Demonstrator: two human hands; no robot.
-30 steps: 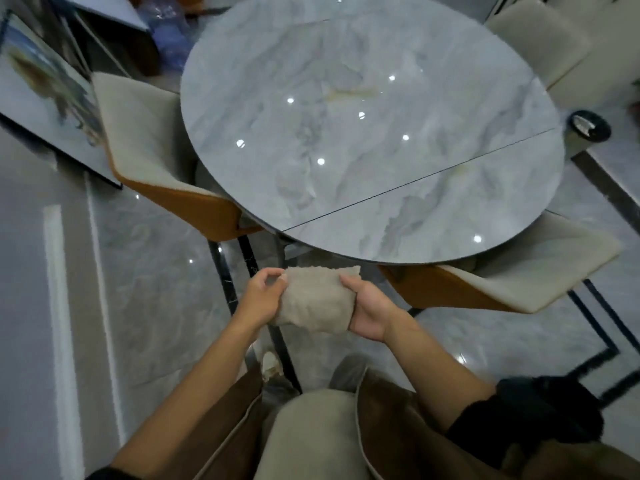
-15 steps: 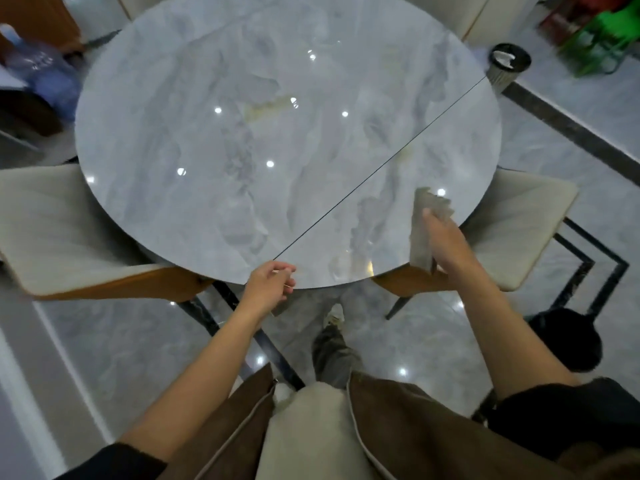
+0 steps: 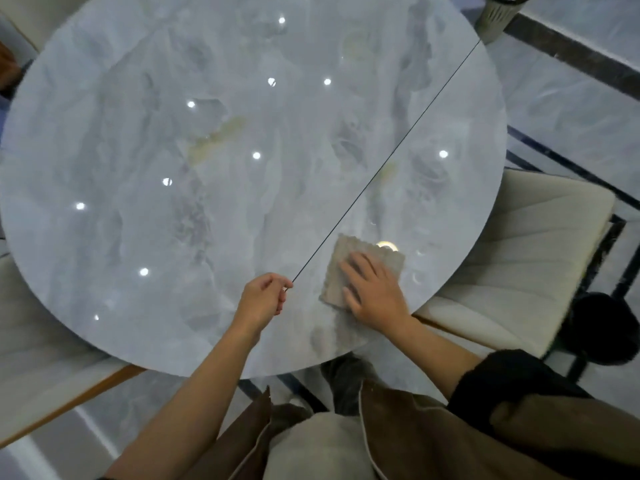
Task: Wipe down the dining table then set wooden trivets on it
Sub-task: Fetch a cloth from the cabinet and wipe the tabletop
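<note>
A round grey marble-patterned dining table (image 3: 173, 237) fills most of the view. Its far edge is cut off at the top of the picture and its left rim runs out of frame. A thin dark seam (image 3: 398, 143) crosses the top on a slant from the far right rim to the near middle. Small bright light reflections dot the glossy surface, and a yellowish streak (image 3: 218, 138) left of the seam could be veining or a mark; I cannot tell which.

A folded beige cloth (image 3: 349, 252) lies flat on the near right part of the table, just right of the seam. The right hand (image 3: 374, 292) presses on it palm down with the fingers straight and slightly spread, hiding the cloth's near right half.

The left hand (image 3: 263, 299) hangs over the table at the seam's near end, fingers loosely curled and thumb close to the forefinger. Nothing shows between them.

A cream padded chair (image 3: 519, 254) stands at the right, partly tucked under the rim. A second cream seat with an orange-brown edge (image 3: 41, 386) is cut off at the near left. A slotted pale bin (image 3: 498, 12) is cropped at the far right. A dark rounded shape (image 3: 602, 327) on the floor beside the right chair is too blurred to identify.
</note>
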